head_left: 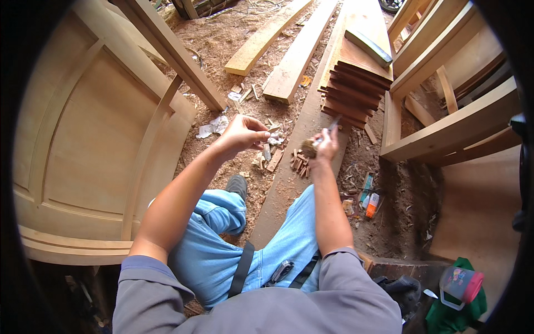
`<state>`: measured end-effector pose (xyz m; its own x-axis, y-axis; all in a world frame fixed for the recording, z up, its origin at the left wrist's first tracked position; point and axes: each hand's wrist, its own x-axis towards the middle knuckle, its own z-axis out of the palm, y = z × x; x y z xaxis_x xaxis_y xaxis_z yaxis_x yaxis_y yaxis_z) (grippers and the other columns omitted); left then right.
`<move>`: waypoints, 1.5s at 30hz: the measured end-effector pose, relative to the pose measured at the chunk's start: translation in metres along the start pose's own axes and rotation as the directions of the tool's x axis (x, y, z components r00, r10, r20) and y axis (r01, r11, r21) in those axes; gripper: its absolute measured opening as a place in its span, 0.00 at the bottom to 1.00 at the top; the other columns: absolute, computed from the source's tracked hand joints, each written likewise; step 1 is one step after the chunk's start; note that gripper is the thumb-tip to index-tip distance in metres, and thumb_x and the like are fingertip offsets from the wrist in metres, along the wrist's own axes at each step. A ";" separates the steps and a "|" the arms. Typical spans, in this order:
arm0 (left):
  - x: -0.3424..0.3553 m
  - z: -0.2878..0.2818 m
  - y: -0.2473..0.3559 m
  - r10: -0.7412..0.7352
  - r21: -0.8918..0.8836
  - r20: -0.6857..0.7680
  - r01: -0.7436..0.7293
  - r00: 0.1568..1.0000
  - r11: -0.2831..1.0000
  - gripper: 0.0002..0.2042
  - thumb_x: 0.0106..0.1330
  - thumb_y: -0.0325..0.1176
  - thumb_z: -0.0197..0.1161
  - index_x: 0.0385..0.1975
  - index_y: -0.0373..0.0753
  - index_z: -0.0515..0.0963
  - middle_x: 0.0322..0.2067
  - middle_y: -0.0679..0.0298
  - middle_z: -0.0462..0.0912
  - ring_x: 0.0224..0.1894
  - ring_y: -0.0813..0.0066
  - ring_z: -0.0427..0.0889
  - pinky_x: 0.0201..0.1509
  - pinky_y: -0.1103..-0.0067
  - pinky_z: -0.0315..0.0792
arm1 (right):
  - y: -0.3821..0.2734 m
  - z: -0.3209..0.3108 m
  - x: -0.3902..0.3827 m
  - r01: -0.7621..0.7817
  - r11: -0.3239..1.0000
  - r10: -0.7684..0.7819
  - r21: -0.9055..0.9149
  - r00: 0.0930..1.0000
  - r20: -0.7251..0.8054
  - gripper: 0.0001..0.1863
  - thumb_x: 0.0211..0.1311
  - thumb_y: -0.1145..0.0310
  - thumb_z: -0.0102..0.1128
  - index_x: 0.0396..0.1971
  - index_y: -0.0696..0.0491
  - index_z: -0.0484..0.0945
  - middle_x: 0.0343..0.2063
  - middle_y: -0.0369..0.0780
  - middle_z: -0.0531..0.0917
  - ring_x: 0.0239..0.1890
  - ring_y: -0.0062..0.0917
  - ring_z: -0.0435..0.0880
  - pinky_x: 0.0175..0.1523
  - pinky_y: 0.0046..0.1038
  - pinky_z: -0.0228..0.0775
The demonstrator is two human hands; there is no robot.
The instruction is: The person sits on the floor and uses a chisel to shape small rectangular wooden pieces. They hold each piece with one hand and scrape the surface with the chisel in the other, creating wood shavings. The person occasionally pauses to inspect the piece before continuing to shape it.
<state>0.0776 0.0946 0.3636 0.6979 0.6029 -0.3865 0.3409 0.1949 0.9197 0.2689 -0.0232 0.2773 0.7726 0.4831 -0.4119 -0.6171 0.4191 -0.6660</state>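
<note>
My left hand (pixel 245 134) is closed in a pinch on a small sliver of wood (pixel 272 129), above the shavings left of the plank. To its right, my right hand (pixel 327 146) grips a knife-like tool (pixel 334 123) whose narrow grey blade points away from me. Its exact kind is blurred. A rounded brown piece (pixel 308 147) shows beside that hand's fingers; I cannot tell whether it is held too. Just below lies a heap of short reddish wood pegs (pixel 301 163) on the long plank (pixel 289 195) between my legs.
Grooved boards (pixel 356 92) are stacked at the plank's far end, with a dark-edged block (pixel 368 48) on top. A panelled door (pixel 94 133) leans at left; wooden frames (pixel 456 119) stand at right. An orange-and-white bottle (pixel 372 206) lies right of the plank. Shavings cover the ground.
</note>
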 end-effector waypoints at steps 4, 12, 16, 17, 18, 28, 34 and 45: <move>0.000 -0.001 0.001 -0.020 -0.052 -0.102 0.015 0.995 0.999 0.10 0.65 0.30 0.69 0.39 0.30 0.82 0.35 0.59 0.85 0.37 0.74 0.85 0.40 0.73 0.86 | 0.005 -0.020 0.008 -0.050 0.980 0.115 -0.191 0.932 0.343 0.29 0.74 0.72 0.50 0.72 0.40 0.61 0.20 0.34 0.73 0.16 0.18 0.73 0.21 0.23 0.74; 0.010 -0.007 0.011 0.031 -0.145 -0.279 -0.074 0.960 0.987 0.09 0.67 0.30 0.67 0.42 0.32 0.81 0.38 0.60 0.82 0.43 0.72 0.82 0.46 0.67 0.85 | 0.010 -0.009 -0.040 -0.145 0.927 0.369 -0.346 0.522 0.769 0.33 0.71 0.73 0.55 0.74 0.44 0.58 0.18 0.35 0.73 0.15 0.19 0.72 0.21 0.23 0.70; 0.014 -0.009 0.010 0.041 -0.131 -0.285 -0.081 0.958 0.988 0.08 0.67 0.29 0.67 0.40 0.31 0.81 0.37 0.60 0.82 0.42 0.72 0.82 0.46 0.68 0.85 | 0.010 -0.007 -0.047 -0.154 0.904 0.422 -0.398 0.465 0.778 0.33 0.71 0.71 0.56 0.74 0.46 0.59 0.17 0.34 0.72 0.15 0.17 0.71 0.21 0.23 0.68; 0.014 -0.011 0.010 0.051 -0.122 -0.266 -0.086 0.963 0.989 0.08 0.67 0.29 0.67 0.40 0.30 0.80 0.36 0.60 0.82 0.41 0.72 0.83 0.46 0.68 0.85 | 0.012 -0.007 -0.051 -0.141 0.898 0.429 -0.417 0.496 0.755 0.32 0.71 0.71 0.56 0.74 0.45 0.59 0.18 0.34 0.73 0.15 0.18 0.71 0.21 0.23 0.68; 0.014 -0.012 0.010 0.058 -0.100 -0.271 -0.088 0.961 0.991 0.08 0.67 0.29 0.67 0.40 0.30 0.80 0.36 0.60 0.83 0.40 0.72 0.83 0.45 0.69 0.85 | 0.014 -0.005 -0.054 -0.138 0.895 0.434 -0.425 0.491 0.755 0.32 0.72 0.71 0.56 0.74 0.45 0.59 0.18 0.34 0.73 0.16 0.18 0.71 0.21 0.23 0.68; -0.003 -0.004 0.006 0.055 -0.011 -0.136 -0.057 0.989 0.998 0.12 0.63 0.30 0.71 0.40 0.29 0.82 0.35 0.60 0.83 0.37 0.75 0.84 0.40 0.73 0.86 | -0.006 -0.015 0.017 -0.161 0.984 0.155 0.076 0.985 0.076 0.26 0.77 0.70 0.42 0.72 0.41 0.57 0.23 0.32 0.72 0.20 0.17 0.72 0.26 0.24 0.76; 0.010 -0.017 0.013 0.033 -0.111 -0.291 -0.068 0.956 0.991 0.08 0.66 0.29 0.67 0.39 0.30 0.81 0.35 0.61 0.83 0.36 0.74 0.83 0.39 0.73 0.85 | 0.026 -0.021 -0.022 -0.240 0.941 0.337 -0.240 0.573 0.747 0.31 0.73 0.71 0.51 0.74 0.41 0.59 0.21 0.37 0.71 0.15 0.21 0.73 0.21 0.26 0.74; 0.014 -0.020 0.012 0.026 0.004 -0.244 -0.025 0.969 1.000 0.09 0.65 0.28 0.68 0.38 0.28 0.81 0.35 0.58 0.84 0.35 0.72 0.85 0.43 0.73 0.84 | 0.024 -0.006 -0.049 -0.149 0.877 0.458 -0.457 0.545 0.702 0.30 0.72 0.71 0.55 0.72 0.49 0.62 0.20 0.34 0.73 0.18 0.18 0.72 0.21 0.23 0.71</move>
<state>0.0789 0.1204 0.3705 0.5315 0.7783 -0.3343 0.3256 0.1766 0.9289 0.2173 -0.0414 0.2774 0.0337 0.9951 -0.0930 -0.5879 -0.0555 -0.8070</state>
